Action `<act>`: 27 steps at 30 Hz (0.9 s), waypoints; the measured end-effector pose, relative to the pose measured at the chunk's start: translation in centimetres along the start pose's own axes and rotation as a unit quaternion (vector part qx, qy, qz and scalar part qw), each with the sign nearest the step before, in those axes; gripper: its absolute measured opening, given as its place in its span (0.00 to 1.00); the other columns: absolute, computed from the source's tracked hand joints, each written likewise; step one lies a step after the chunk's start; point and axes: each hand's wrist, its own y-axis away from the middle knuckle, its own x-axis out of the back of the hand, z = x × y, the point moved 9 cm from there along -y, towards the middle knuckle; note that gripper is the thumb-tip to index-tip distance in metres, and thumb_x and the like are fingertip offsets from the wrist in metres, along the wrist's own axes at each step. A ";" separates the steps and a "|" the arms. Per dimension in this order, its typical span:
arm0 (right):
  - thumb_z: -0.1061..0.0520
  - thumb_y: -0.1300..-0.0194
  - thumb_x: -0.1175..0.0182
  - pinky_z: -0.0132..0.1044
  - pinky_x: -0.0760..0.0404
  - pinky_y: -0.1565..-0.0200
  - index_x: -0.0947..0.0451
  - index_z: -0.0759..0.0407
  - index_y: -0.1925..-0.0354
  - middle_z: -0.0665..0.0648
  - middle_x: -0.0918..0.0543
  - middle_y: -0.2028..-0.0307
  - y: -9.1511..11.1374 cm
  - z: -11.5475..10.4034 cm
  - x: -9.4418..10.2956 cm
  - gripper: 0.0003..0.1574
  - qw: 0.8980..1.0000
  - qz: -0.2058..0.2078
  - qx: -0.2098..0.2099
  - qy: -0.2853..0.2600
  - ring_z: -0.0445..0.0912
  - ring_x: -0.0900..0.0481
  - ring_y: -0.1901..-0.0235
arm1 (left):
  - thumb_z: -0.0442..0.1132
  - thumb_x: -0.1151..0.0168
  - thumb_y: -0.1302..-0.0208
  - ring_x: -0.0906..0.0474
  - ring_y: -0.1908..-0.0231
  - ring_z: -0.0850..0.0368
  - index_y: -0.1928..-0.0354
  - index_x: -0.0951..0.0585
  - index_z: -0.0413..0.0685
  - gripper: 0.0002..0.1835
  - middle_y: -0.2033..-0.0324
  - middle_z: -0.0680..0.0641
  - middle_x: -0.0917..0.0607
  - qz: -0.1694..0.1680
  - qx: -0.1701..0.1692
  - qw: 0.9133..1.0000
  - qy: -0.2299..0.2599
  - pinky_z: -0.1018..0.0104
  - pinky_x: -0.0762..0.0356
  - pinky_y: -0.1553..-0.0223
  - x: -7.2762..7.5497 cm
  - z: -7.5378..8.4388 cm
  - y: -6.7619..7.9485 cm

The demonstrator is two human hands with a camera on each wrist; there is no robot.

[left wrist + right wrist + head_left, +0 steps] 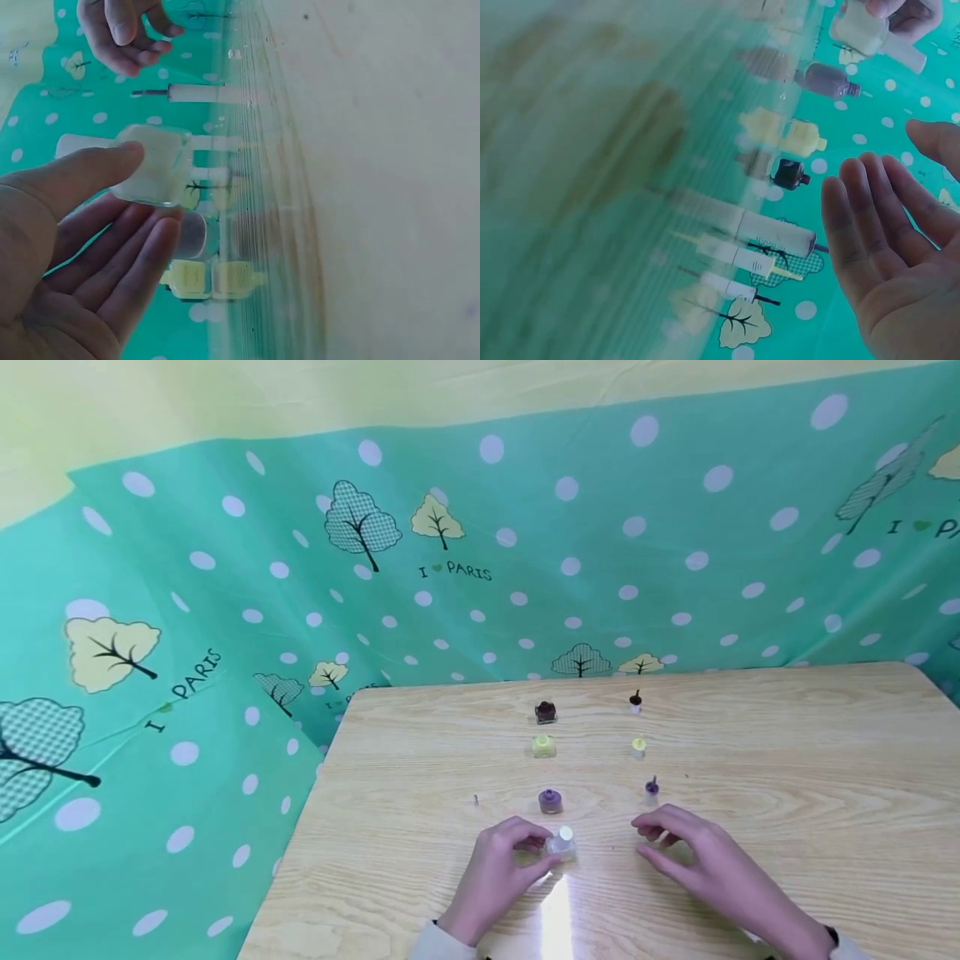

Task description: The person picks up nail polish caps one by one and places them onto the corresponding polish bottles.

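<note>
My left hand pinches a white nail polish bottle between thumb and fingers, low over the table; its white cap is on. My right hand holds nothing, its fingers loosely bent a short way to the right of that bottle. Just beyond the left hand stands an uncapped purple nail polish bottle. Past my right fingertips, a white cap with a purple brush stands brush up.
Farther back are an uncapped yellow bottle and a dark bottle. To their right stand a cap with a yellow brush and a cap with a dark brush. A patterned green cloth hangs behind the wooden table.
</note>
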 end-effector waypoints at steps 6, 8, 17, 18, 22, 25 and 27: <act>0.63 0.44 0.28 0.31 0.17 0.65 0.18 0.52 0.54 0.43 0.15 0.60 0.0 0.4 0.2 0.19 1.000 0.005 0.010 0.008 0.33 0.21 0.64 | 0.37 0.25 0.46 0.16 0.63 0.66 0.58 0.14 0.46 0.13 0.63 0.53 0.12 -0.017 0.006 1.000 -0.021 0.78 0.18 0.59 -0.3 -0.5 0.2; 0.63 0.44 0.28 0.31 0.17 0.66 0.18 0.52 0.54 0.43 0.15 0.60 0.1 0.5 0.3 0.19 1.000 0.005 0.008 0.009 0.33 0.21 0.64 | 0.37 0.25 0.46 0.17 0.63 0.66 0.58 0.14 0.46 0.13 0.63 0.53 0.12 -0.024 0.009 0.999 -0.027 0.78 0.18 0.58 -0.4 -0.6 0.3; 0.64 0.45 0.28 0.30 0.17 0.66 0.18 0.54 0.54 0.43 0.16 0.61 0.1 0.9 0.3 0.20 1.000 0.003 0.012 0.003 0.33 0.21 0.65 | 0.37 0.25 0.46 0.17 0.63 0.67 0.58 0.15 0.45 0.13 0.62 0.53 0.12 -0.039 0.020 0.999 -0.028 0.79 0.19 0.58 -0.7 -1.0 0.4; 0.64 0.45 0.27 0.30 0.17 0.66 0.19 0.54 0.54 0.43 0.17 0.61 0.1 1.0 0.4 0.20 1.000 0.003 0.013 0.003 0.33 0.21 0.65 | 0.37 0.25 0.46 0.17 0.63 0.67 0.58 0.15 0.45 0.12 0.62 0.53 0.12 -0.039 0.021 0.999 -0.027 0.79 0.19 0.58 -0.7 -1.0 0.4; 0.64 0.45 0.27 0.31 0.17 0.66 0.19 0.55 0.53 0.44 0.17 0.60 0.1 1.3 0.4 0.20 1.000 0.001 0.006 0.005 0.34 0.21 0.65 | 0.38 0.25 0.45 0.17 0.63 0.68 0.59 0.14 0.46 0.12 0.63 0.54 0.12 -0.038 0.027 0.999 -0.024 0.80 0.19 0.59 -0.7 -1.2 0.4; 0.62 0.44 0.27 0.31 0.17 0.65 0.19 0.55 0.52 0.44 0.17 0.59 0.1 1.8 0.3 0.20 1.000 -0.008 -0.014 0.007 0.34 0.21 0.64 | 0.38 0.25 0.45 0.17 0.63 0.69 0.59 0.14 0.47 0.12 0.63 0.54 0.12 -0.041 0.030 0.998 -0.026 0.80 0.19 0.59 -0.8 -1.4 0.4; 0.60 0.43 0.28 0.32 0.17 0.64 0.19 0.55 0.52 0.45 0.17 0.58 0.0 2.1 0.3 0.20 0.999 -0.017 -0.030 0.007 0.34 0.21 0.63 | 0.38 0.25 0.46 0.17 0.63 0.68 0.57 0.15 0.46 0.14 0.63 0.54 0.12 -0.043 0.036 0.998 -0.025 0.79 0.19 0.59 -0.8 -1.5 0.4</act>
